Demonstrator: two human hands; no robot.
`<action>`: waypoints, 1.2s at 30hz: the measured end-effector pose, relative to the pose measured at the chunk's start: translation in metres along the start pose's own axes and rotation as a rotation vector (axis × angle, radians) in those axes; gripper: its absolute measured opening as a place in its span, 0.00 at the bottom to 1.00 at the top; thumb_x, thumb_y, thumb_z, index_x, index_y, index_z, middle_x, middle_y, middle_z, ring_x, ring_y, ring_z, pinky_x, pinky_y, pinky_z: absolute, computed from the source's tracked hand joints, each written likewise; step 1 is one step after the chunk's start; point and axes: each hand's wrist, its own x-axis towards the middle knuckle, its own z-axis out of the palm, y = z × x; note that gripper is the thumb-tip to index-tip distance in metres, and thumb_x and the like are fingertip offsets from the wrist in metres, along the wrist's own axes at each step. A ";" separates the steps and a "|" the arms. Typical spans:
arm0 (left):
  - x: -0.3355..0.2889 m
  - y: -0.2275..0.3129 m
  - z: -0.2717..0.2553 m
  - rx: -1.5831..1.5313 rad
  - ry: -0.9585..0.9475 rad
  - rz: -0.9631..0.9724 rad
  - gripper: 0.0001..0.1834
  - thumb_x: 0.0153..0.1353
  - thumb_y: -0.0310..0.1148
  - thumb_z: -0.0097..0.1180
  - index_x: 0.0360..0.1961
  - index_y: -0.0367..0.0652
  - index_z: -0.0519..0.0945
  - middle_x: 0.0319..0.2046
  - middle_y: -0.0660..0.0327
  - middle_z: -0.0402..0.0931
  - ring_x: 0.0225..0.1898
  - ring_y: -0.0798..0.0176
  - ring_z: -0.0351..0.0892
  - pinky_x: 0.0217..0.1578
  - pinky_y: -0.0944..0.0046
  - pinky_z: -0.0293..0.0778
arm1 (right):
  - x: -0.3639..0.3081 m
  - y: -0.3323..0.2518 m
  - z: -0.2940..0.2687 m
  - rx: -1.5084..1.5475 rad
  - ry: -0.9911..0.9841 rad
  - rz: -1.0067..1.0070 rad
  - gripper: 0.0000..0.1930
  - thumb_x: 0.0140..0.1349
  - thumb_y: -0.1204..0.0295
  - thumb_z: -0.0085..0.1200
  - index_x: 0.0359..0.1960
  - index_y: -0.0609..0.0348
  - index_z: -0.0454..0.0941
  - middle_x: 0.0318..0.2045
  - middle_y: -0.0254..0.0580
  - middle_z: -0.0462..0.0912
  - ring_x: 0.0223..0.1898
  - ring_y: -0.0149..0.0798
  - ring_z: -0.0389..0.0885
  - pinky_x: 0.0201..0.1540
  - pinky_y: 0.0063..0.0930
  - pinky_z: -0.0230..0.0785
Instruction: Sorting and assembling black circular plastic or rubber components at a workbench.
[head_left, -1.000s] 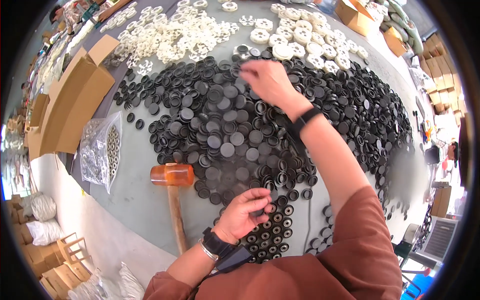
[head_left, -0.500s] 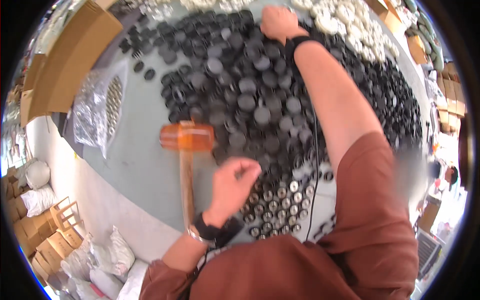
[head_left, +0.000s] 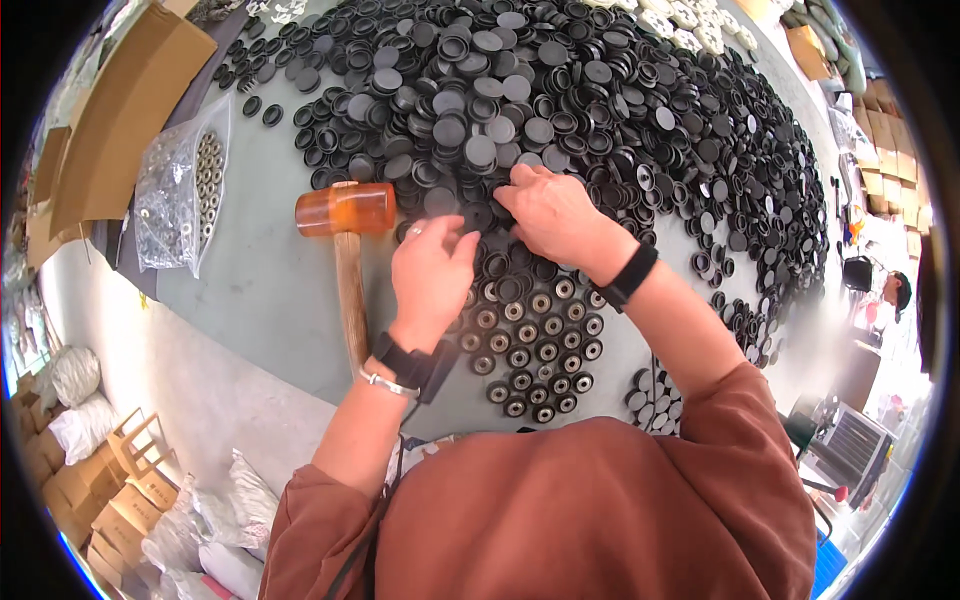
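Observation:
A big heap of round black plastic caps (head_left: 480, 152) covers the far middle of the grey-green tabletop. At its near edge, my right hand (head_left: 560, 215) reaches in with fingers bent and pressed together; what lies under its fingertips is hidden. Just to its left is my left hand (head_left: 430, 270), raised over the near caps, thumb and forefinger apart and nothing visible between them. Black-rimmed rollers with metal centres (head_left: 546, 350) stand in close rows nearer to me. Left of my left hand lies a mallet (head_left: 346, 211) with an amber head and wooden handle.
A clear plastic bag (head_left: 185, 190) of metal-centred parts lies at the left beside a cardboard box (head_left: 130, 115). White plastic parts (head_left: 690, 20) are heaped at the far right. A smaller group of black caps (head_left: 655, 400) sits near my right elbow. Cartons and sacks (head_left: 90, 420) stand on the floor.
My right hand has come back from the far edge of the heap to the near side, beside my left hand. My left hand has moved slightly up and left, its thumb and forefinger parting.

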 end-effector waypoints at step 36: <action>-0.049 0.033 0.038 -1.483 -0.767 -1.027 0.10 0.58 0.39 0.52 0.29 0.45 0.74 0.27 0.60 0.73 0.32 0.58 0.74 0.31 0.61 0.75 | -0.101 0.025 -0.012 0.258 0.990 0.398 0.11 0.47 0.74 0.54 0.35 0.58 0.73 0.29 0.44 0.74 0.32 0.48 0.71 0.34 0.37 0.64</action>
